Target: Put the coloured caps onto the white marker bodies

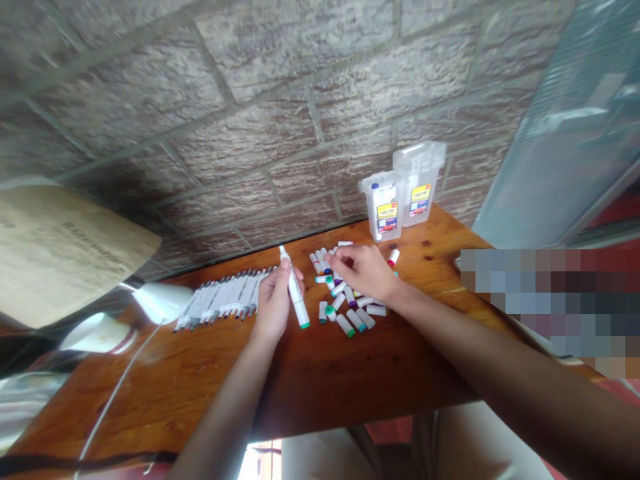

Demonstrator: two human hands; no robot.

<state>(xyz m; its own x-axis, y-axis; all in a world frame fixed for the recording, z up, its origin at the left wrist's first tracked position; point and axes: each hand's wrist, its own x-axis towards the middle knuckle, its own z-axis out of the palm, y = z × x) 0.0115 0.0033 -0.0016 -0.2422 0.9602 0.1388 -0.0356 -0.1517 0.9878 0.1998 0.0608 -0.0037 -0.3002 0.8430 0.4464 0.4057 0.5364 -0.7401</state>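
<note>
Behind one wooden table [320,380], the head view shows a stone-block wall [300,120] and two clear boxes [387,193]. The left hand [274,293] grips one white marker [296,293] between over a dozen lined-up markers [220,297] and roughly twenty caps [345,325]; whether the right hand [367,270] pinches one, I cannot tell.

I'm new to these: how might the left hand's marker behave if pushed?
The marker looks stiff, its barrel straight. Being slim, it's probably light. On the table it might roll, since its sides look smooth and rounded.
</note>
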